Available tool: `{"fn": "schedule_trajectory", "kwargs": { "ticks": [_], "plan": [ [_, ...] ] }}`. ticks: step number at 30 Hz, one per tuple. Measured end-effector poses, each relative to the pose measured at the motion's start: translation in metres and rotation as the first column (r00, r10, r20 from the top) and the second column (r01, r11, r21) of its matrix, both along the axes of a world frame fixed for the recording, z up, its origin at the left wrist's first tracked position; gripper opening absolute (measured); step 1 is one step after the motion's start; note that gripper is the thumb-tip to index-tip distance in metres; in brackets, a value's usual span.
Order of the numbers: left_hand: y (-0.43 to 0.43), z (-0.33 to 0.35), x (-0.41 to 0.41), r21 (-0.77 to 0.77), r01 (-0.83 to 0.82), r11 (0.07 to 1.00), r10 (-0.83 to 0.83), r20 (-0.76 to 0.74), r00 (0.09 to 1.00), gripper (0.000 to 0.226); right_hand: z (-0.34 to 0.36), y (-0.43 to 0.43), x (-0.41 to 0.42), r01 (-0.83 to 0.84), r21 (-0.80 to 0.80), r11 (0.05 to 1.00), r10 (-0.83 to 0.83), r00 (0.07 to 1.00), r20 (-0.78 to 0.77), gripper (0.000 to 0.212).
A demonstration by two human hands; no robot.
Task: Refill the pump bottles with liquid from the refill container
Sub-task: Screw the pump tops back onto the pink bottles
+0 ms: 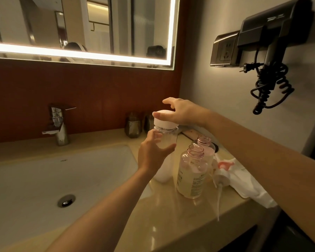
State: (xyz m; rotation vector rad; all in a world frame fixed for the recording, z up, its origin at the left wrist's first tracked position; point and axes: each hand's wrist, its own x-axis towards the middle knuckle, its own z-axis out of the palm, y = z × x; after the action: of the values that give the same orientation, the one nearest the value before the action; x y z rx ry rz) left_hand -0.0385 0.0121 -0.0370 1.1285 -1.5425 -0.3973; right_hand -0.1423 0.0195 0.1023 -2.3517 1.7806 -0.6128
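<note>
Spilling threatens the counter point(171, 211) and sink point(44, 179): two open pump bottles point(191, 177) stand just beside the raised refill container point(168, 137), gripped by the left hand point(153, 153) while the right hand point(182, 111) grasps its white cap point(164, 120); a jerk could topple them.

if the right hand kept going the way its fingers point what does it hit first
The white cap of the refill container, which the right hand is holding. Past it, leftward, the way looks free toward the faucet, though depth is unclear.
</note>
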Motion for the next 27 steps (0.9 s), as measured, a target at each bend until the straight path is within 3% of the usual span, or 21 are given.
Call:
{"fn": "schedule_trajectory", "kwargs": {
  "ticks": [5,10,13,17,20,23,27],
  "plan": [
    [0.001,0.001,0.001,0.005,0.001,1.0,-0.001,0.004,1.0,0.067,0.009,0.004,-0.003,-0.142,0.173,0.975,0.139,0.99,0.032,0.058],
    [0.002,0.0,0.0,0.0,-0.005,1.0,0.005,0.012,1.0,0.069,-0.001,0.002,0.002,-0.03,-0.039,0.999,0.025,0.992,-0.125,0.071],
    [0.002,0.0,0.0,0.001,0.0,1.0,0.0,0.007,1.0,0.069,0.003,0.001,0.003,0.017,-0.003,1.0,-0.017,0.976,-0.216,0.08],
    [0.002,0.0,0.0,0.011,0.007,1.0,-0.007,0.003,1.0,0.068,0.017,0.005,0.0,-0.082,0.15,0.985,0.099,0.989,-0.11,0.07],
    [0.002,0.0,0.001,0.013,0.007,1.0,-0.008,0.009,1.0,0.068,0.01,0.006,0.001,-0.087,0.041,0.995,0.093,0.982,-0.162,0.063],
    [0.003,0.0,0.001,0.006,-0.005,1.0,0.005,0.016,1.0,0.068,-0.002,0.004,0.005,0.02,-0.093,0.995,-0.037,0.982,-0.188,0.072],
    [0.003,0.001,0.0,0.006,0.001,1.0,-0.001,0.01,1.0,0.068,0.007,0.004,0.006,-0.014,0.07,0.997,0.02,0.997,-0.075,0.072]
  ]
}}
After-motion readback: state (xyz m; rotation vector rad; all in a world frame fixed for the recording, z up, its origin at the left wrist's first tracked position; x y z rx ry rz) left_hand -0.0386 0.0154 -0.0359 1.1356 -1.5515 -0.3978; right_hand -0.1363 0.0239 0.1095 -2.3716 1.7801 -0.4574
